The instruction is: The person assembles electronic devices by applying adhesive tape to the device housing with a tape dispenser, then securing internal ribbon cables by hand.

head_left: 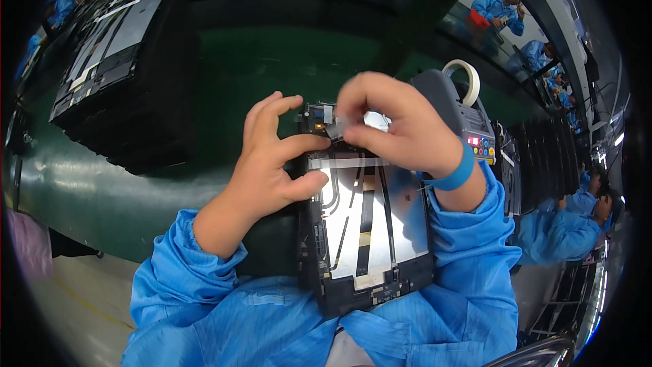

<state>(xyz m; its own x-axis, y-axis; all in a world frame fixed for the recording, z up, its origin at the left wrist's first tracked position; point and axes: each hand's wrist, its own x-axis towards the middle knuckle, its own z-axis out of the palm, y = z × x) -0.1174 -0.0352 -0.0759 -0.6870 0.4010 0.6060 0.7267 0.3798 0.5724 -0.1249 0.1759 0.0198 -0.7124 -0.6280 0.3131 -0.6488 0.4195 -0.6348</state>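
My left hand (275, 163) steadies the upper left edge of the opened device panel (370, 231) with thumb and forefinger pressed to it, fingers half curled. My right hand (397, 122) pinches a small clear strip of tape (353, 124) at the panel's top edge. The panel rests against my lap, at the green bench (272, 61). A tape roll (464, 78) sits just behind my right hand; a stack of dark trays (122, 61) stands far left.
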